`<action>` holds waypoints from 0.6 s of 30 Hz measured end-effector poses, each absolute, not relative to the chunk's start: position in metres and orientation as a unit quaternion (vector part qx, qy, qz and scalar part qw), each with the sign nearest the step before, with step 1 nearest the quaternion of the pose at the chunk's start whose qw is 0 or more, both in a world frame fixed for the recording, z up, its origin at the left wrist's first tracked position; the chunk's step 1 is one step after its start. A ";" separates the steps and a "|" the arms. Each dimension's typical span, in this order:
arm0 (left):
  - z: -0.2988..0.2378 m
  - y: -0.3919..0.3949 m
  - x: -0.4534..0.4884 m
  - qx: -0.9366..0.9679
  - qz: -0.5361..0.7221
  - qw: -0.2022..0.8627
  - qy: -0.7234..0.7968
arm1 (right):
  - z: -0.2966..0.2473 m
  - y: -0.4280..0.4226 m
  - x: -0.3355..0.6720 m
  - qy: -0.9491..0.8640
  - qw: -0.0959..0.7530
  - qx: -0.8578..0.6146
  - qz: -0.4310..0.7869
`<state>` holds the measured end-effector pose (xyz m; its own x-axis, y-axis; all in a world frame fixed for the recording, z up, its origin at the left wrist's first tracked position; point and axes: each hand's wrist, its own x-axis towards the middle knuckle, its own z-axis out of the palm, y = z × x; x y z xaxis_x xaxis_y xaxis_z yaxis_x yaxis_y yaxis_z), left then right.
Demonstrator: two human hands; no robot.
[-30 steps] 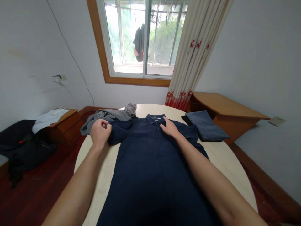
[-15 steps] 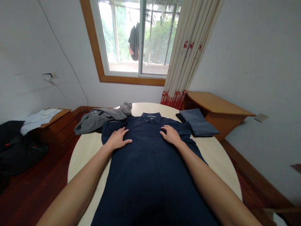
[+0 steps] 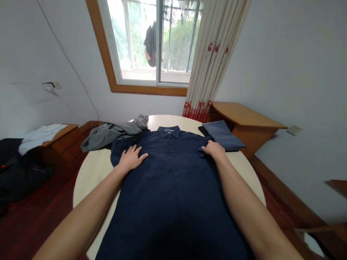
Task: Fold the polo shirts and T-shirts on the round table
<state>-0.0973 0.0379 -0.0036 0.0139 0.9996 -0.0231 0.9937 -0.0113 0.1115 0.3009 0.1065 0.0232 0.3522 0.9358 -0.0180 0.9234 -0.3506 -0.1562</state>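
A navy polo shirt (image 3: 173, 184) lies flat, collar away from me, on a round light wooden table (image 3: 92, 169). My left hand (image 3: 131, 159) rests palm down with fingers spread on the shirt's left shoulder area. My right hand (image 3: 214, 148) is closed on the shirt's right sleeve fabric, which is bunched under the fingers. Both forearms stretch over the shirt's sides.
A crumpled grey garment (image 3: 112, 131) lies at the table's far left. A folded blue-grey garment (image 3: 222, 134) sits at the far right on a dark flat thing. A wooden desk (image 3: 244, 119) stands right, a low cabinet (image 3: 59, 141) left, and a window with a curtain (image 3: 211, 61) behind.
My left hand let go of the left sleeve and came down flat on the shirt. My right hand slid from near the collar out to the right sleeve and gripped it.
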 end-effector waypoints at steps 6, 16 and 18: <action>-0.010 0.038 -0.092 0.709 0.013 0.040 0.703 | 0.021 0.109 0.298 -0.613 0.123 -0.780 0.023; -0.014 0.040 -0.094 0.713 0.019 0.039 0.700 | 0.049 0.113 0.335 -0.553 0.319 -0.769 -0.035; -0.013 0.040 -0.094 0.715 0.015 0.041 0.698 | 0.052 0.115 0.353 -0.523 0.349 -0.776 -0.059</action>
